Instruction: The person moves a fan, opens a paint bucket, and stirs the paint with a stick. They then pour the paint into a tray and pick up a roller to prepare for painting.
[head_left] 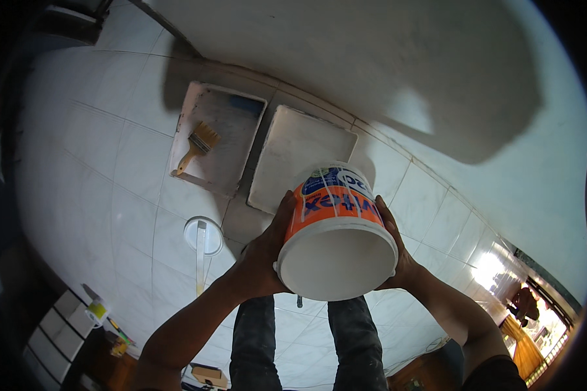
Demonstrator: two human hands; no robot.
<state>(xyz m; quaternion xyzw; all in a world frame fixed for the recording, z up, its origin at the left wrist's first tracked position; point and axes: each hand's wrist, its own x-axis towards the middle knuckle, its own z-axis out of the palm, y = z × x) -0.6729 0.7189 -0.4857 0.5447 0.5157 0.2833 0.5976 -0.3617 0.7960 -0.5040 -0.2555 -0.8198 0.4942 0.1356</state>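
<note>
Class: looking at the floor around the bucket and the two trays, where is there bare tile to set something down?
Bare tile lies left of the brush tray, above the lid, and right of the empty tray along the wall. It is crowded where both hands tip the bucket over the trays.

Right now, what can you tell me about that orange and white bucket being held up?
The bucket looks like plastic: white body, an orange label band with a blue patch near its far end. It is tipped on its side, its plain white base facing the camera and its mouth pointing away, over the white tray by the wall. The left hand and right hand clasp its opposite sides, holding it above the tiled floor. Its inside is hidden.
</note>
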